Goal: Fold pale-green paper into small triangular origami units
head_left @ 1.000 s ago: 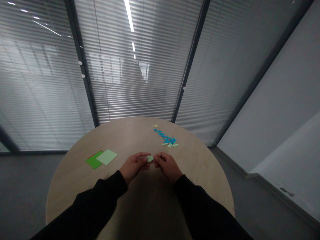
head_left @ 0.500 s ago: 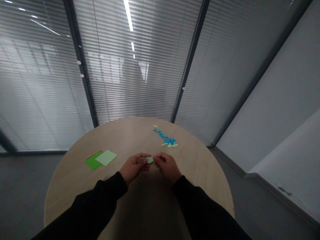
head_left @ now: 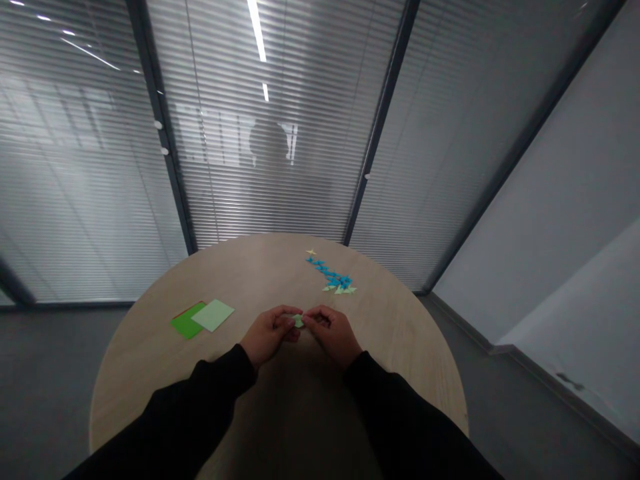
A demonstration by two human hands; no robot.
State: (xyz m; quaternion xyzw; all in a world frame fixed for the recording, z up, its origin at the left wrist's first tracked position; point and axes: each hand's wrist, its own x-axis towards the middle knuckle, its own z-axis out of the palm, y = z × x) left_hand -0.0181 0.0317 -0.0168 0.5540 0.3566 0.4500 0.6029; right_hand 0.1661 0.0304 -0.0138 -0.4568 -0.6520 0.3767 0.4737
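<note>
Paper bit [head_left: 298, 321], pale green, is pinched by L hand [head_left: 270, 335] & R hand [head_left: 333, 335], fingers shut tight on it, over round wood surface [head_left: 400, 360], green paper sheets [head_left: 213, 315] just left.

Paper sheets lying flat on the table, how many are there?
3: a pale green sheet overlapping a bright green sheet, and a third sheet showing only as an orange-red edge beneath. All lie together in one stack. More could be hidden underneath.

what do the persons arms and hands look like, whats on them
Both arms wear long black sleeves, the left sleeve and the right sleeve, plain as far as the view shows, ending at the wrists. The left hand and right hand are bare, with no gloves.
</note>
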